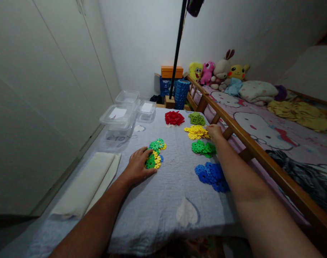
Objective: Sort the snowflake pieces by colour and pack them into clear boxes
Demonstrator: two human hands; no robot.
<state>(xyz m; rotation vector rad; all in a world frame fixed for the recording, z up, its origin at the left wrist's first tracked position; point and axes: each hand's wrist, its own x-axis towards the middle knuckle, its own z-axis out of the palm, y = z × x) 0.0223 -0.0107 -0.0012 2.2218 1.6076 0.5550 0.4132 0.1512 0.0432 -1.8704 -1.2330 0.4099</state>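
My left hand (138,165) rests on the cloth-covered table (163,200), its fingers curled over the edge of a mixed pile of green, yellow and blue snowflake pieces (156,153). My right hand (214,132) reaches far over the table with fingers closed at the right end of the yellow pile (196,132). What it pinches is too small to name. Sorted heaps lie around it: red (174,118), light green (197,118), dark green (203,148) and blue (212,175).
Clear plastic boxes (120,118) stand at the table's back left. A folded white cloth (88,182) lies at the left edge. A wooden bed rail (249,143) runs along the right, with plush toys (219,71) at the bed's head. A black pole (177,50) rises behind.
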